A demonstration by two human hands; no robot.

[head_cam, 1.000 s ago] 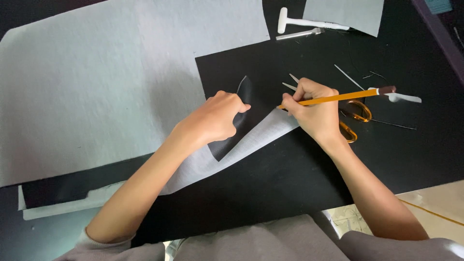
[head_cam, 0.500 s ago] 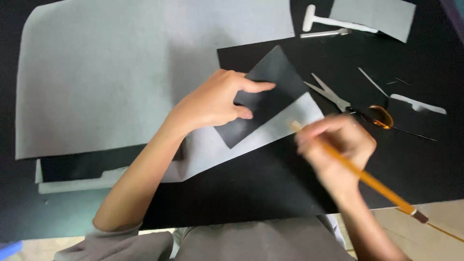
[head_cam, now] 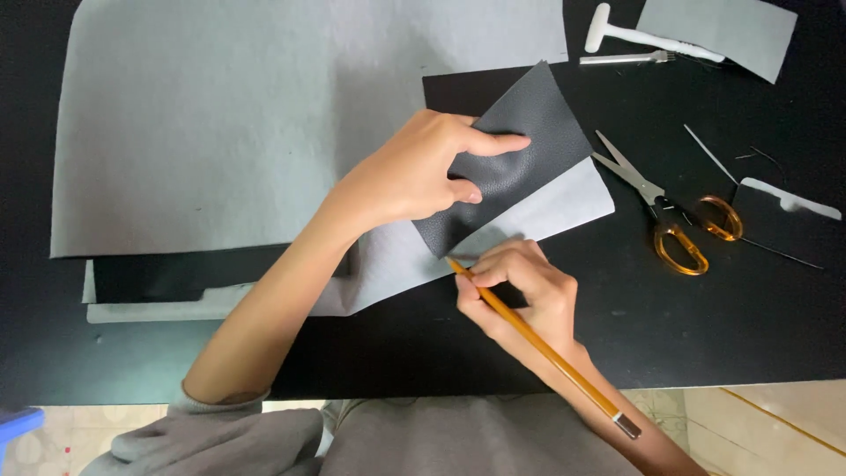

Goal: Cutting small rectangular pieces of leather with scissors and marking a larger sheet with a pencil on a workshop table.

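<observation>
Pressing flat: black leather piece [head_cam: 515, 167] pinned on grey sheet [head_cam: 564, 211] by spread left hand [head_cam: 414, 176]. Yellow pencil [head_cam: 538, 344] pinched in right hand [head_cam: 520, 295], tip at lower corner. Leather judged thin, floppy, light; best held flat near edge.

A big pale grey sheet of leather-like material [head_cam: 220, 132] lay across the black tabletop [head_cam: 723, 335], top left, w/ a dark sheet [head_cam: 176, 273] peeking out under its lower edge. Orange-handled scissors w/ steel blades [head_cam: 661, 211] sat to the right, blades open, tips pointing up-left. A white T-shaped mallet [head_cam: 643, 35] lay at top right, a slim metal pronged tool [head_cam: 626, 59] just below it. A small grey rectangular offcut [head_cam: 723, 31] sat beside the mallet. A dark scrap w/ pale edge [head_cam: 784, 211] lay far right, near thin slivers.
</observation>
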